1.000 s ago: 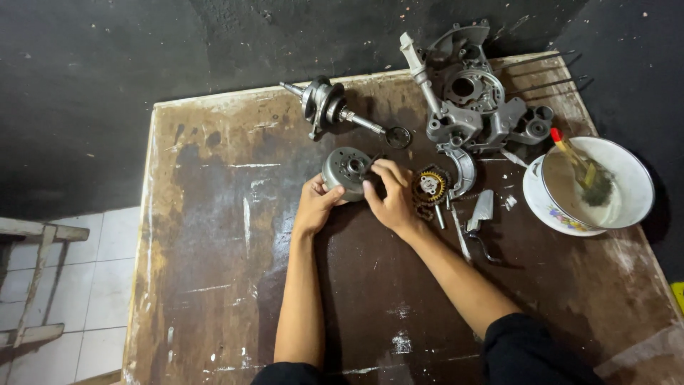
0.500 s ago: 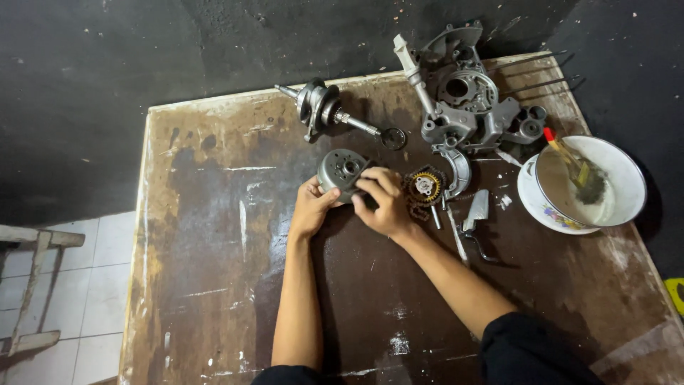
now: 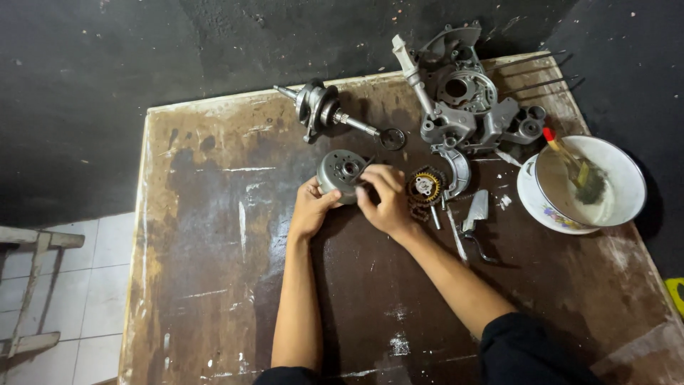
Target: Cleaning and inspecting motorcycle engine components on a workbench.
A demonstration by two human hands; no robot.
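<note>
Grimy wooden desk (image 3: 214, 285), engine bits everywhere.
Both hands' fingers (image 3: 377, 178) clamped on the round metal drum (image 3: 340, 171); left hand (image 3: 310, 210) underneath, right hand (image 3: 385, 203) beside.

Drum (image 3: 342, 171): grey metal, dull satin, smooth face. Crankshaft (image 3: 320, 108): bare steel, semi-bright, shaft shinier than webs. Casing (image 3: 467, 107): cast aluminium look, matt grey, rough-cast. Sprocket (image 3: 425, 187): dark metal teeth, brass-yellow centre, oily. Chain under it dark and greasy, hard to make out. Bowl (image 3: 616, 167): white enamel or ceramic, cannot tell which, glossy, dirty inside. Brush (image 3: 570, 160): red tip, bristles wet-looking. Table (image 3: 214, 249): brown wood board, worn, scratched, white scuffs, dark stains, matt. Floor tiles (image 3: 78, 271): pale, smooth, slight sheen. Wall (image 3: 107, 71): black, rough, matt. Sleeve (image 3: 527, 349): black cloth, matt
</note>
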